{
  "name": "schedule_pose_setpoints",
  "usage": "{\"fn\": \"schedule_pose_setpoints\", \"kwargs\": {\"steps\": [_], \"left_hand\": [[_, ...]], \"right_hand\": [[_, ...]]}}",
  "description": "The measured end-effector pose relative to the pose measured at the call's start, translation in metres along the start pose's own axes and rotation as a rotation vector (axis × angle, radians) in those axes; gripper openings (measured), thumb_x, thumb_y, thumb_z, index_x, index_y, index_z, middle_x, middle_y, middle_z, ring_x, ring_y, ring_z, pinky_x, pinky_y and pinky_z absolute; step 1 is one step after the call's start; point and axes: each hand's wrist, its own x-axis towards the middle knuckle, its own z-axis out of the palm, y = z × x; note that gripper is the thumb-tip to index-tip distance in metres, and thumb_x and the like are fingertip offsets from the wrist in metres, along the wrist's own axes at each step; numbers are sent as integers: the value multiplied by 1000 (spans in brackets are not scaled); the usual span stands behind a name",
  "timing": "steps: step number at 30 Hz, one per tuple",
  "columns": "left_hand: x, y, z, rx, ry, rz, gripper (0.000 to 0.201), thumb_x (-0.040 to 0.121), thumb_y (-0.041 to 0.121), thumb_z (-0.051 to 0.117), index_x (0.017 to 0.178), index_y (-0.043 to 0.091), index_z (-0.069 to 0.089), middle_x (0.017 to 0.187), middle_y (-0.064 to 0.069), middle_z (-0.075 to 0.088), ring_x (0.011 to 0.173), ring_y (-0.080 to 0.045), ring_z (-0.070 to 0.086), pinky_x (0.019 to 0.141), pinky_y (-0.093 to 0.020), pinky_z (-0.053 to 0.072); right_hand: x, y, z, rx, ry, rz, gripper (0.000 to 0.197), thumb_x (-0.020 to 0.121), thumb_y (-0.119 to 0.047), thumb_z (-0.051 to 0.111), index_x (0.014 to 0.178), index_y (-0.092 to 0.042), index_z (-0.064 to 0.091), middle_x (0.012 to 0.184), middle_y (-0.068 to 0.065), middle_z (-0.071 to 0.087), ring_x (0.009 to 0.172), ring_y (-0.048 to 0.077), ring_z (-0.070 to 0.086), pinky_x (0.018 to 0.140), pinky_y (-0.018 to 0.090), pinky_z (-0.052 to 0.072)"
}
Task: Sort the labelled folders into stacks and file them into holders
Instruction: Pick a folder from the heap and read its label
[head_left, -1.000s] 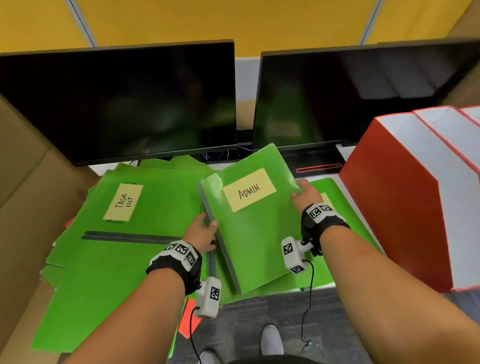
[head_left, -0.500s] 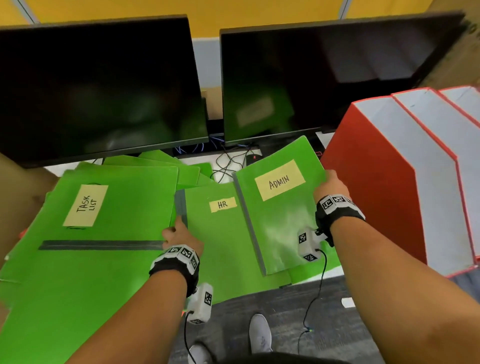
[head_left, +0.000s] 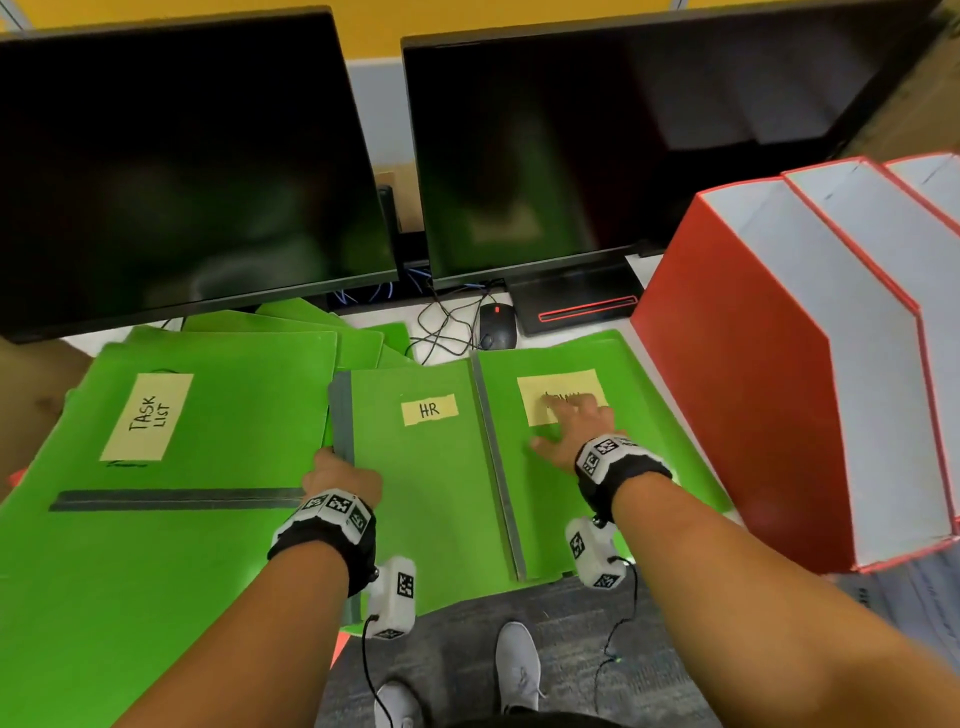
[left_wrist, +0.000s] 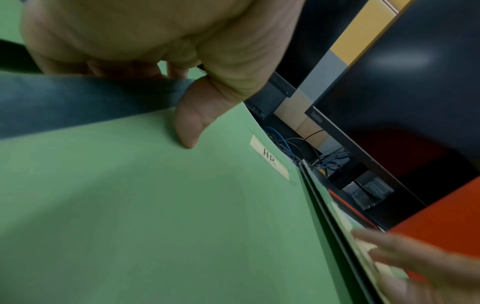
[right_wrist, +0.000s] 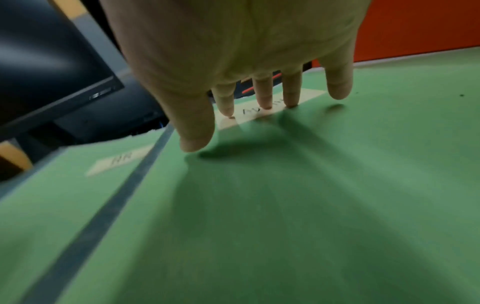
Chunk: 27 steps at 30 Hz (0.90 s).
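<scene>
Right hand (head_left: 570, 432) lies flat, fingers (right_wrist: 291, 92) spread straight, fingertips on the yellow label (head_left: 540, 397) of the rightmost green folder (head_left: 550, 499). Left hand (head_left: 340, 473) pinches the grey spine (head_left: 341, 415) of the HR folder (head_left: 426, 488), thumb (left_wrist: 192, 121) on top. Both folders lie flat on the worktop; the TASK LIST folder (head_left: 208, 426) lies left, red file holders (head_left: 769, 364) stand right.

Green labelled folders (head_left: 431, 467) flat beside red holders (head_left: 769, 364)
</scene>
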Motion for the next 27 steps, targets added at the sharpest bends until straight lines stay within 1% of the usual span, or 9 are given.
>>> {"fn": "schedule_pose_setpoints", "kwargs": {"steps": [2,6,10,14,16,17,19,21,27], "left_hand": [[-2,3,-1,-23,17,-6,50,80,3,58,128,7,43,118,-19,54,99,-36,59,75,-38,51],[-4,3,-8,-52,56,-20,47,83,2,55,128,5,44,122,-22,50,99,-38,58,84,-40,52],[-8,0,-13,-42,61,-43,47,86,2,52,132,5,43,128,-23,41,88,-32,52,76,-36,46],[-9,-1,-17,-51,60,-58,51,87,2,50,136,6,39,132,-23,36,101,-37,54,83,-39,46],[-7,-1,-19,-55,63,-61,52,86,1,51,137,6,40,131,-23,37,103,-38,54,85,-39,47],[-5,-2,-20,-54,62,-61,52,86,1,51,136,6,41,131,-23,37,103,-38,54,87,-40,47],[-2,-2,-20,-54,57,-58,51,85,1,52,135,6,43,129,-22,40,103,-38,55,88,-41,49],[1,-4,-18,-55,54,-51,52,84,1,52,134,7,45,127,-22,42,102,-38,56,89,-41,51],[0,-4,-15,-43,50,10,57,82,0,50,137,13,41,123,-18,41,88,-35,53,84,-40,53]], "right_hand": [[0,-4,15,-55,-89,-43,81,80,-55,59,145,-44,12,155,-2,5,142,33,8,109,59,27],[5,11,21,-139,-103,-12,86,84,-43,63,146,-46,4,157,-6,-13,145,30,-5,109,65,20],[14,24,19,-115,-92,6,91,84,-23,66,145,-48,4,157,-7,-15,146,28,-8,110,65,16],[16,22,16,-79,-86,22,95,78,1,61,146,-45,12,158,-4,-12,145,31,-8,113,54,22],[15,23,12,-66,-79,51,94,77,5,59,146,-43,15,158,-1,-11,145,33,-9,114,49,25],[15,24,11,-79,-72,60,90,80,-3,61,146,-43,14,158,0,-11,145,34,-8,114,50,25],[15,21,10,-130,-77,64,84,83,-38,64,146,-45,9,158,2,-12,144,38,-7,114,53,20],[15,15,11,-185,-113,67,90,79,-59,60,147,-46,1,157,3,-14,143,42,-8,112,56,17],[18,10,15,-197,-107,102,95,76,-61,62,145,-49,-2,157,2,-16,142,44,-9,111,61,21]]}}
